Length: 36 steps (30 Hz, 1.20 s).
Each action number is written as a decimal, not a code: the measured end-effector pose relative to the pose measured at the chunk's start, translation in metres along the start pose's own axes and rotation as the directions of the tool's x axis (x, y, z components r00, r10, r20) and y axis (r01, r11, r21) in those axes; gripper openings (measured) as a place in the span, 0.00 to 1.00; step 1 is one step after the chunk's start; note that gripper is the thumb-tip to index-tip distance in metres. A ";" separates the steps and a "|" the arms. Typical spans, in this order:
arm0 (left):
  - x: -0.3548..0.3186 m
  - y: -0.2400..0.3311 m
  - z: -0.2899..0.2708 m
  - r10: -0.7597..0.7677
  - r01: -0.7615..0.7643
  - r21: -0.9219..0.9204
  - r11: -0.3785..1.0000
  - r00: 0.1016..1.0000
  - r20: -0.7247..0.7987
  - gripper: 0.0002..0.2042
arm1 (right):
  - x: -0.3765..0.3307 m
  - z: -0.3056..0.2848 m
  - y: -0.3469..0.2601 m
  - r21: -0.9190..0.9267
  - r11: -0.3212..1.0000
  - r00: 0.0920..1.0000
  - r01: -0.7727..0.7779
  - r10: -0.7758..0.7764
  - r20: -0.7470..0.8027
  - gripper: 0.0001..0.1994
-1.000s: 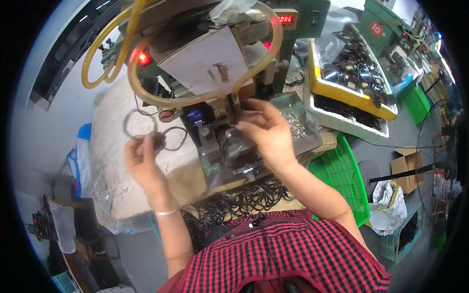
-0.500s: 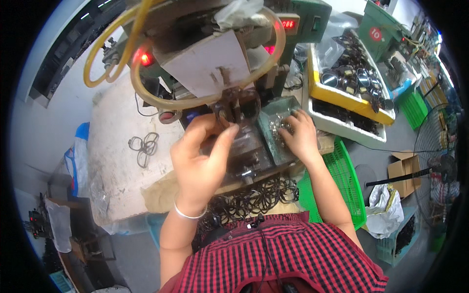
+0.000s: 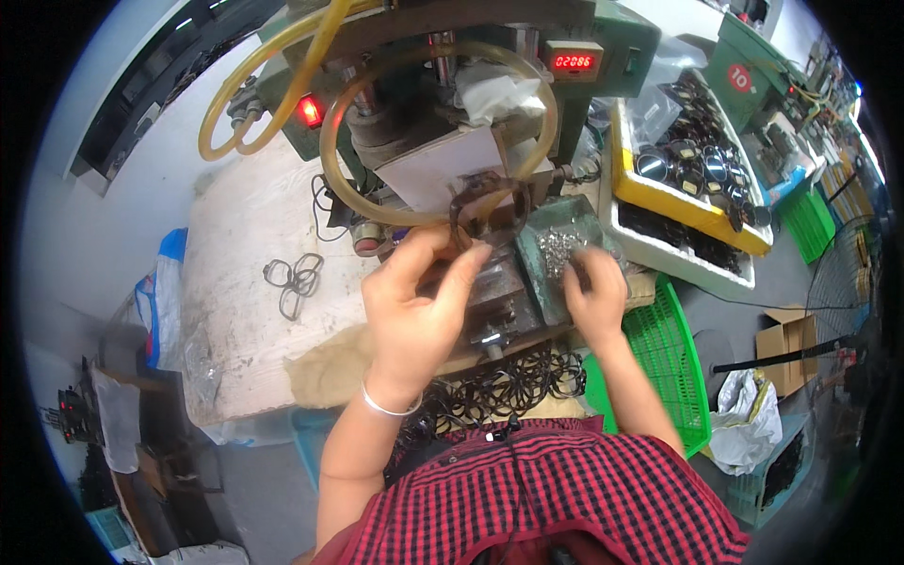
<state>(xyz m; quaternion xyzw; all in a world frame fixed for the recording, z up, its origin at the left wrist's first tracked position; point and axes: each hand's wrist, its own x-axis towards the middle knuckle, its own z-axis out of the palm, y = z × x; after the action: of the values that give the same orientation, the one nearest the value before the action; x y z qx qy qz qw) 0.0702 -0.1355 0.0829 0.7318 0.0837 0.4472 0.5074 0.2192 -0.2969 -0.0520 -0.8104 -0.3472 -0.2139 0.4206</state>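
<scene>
A dark eyeglass frame is pinched between the thumb and fingers of my left hand. It is held up at the working spot of a green bench press, just below a white card. To the right, a green metal tray is fixed beside the press and holds many small silvery metal parts. My right hand is over the near part of that tray, fingers curled in toward the thumb. Whatever lies between those fingertips is hidden.
Black eyeglass frames lie heaped at the near edge of the table. A loose dark frame rests on the worn tabletop. At right are foam boxes of lenses and frames, and a green basket. A yellowish hose loops before the press.
The view has shifted a little. My right hand has drawn back toward me within the tray, its fingers more curled. My left hand still holds the eyeglass frame at the press.
</scene>
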 end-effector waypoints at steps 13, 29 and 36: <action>0.002 -0.004 -0.003 0.109 -0.118 0.232 0.965 0.993 0.055 0.07 | -0.017 0.013 0.005 0.048 0.995 0.939 -0.089 0.100 -0.329 0.05; -0.024 -0.097 -0.167 0.177 -0.063 0.822 0.565 0.983 -0.047 0.16 | 0.023 -0.023 -0.007 0.348 0.814 0.881 -0.465 0.389 0.268 0.07; -0.001 -0.182 -0.269 -0.242 -0.376 0.857 0.353 0.848 0.472 0.13 | 0.055 -0.001 -0.073 0.569 0.791 0.971 -0.224 0.129 0.203 0.09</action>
<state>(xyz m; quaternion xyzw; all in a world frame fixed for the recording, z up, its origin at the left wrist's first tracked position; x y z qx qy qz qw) -0.0688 0.1293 -0.0438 0.9811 0.1489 0.1220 -0.0176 0.2010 -0.2471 0.0225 -0.6832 -0.3504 0.0073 0.6407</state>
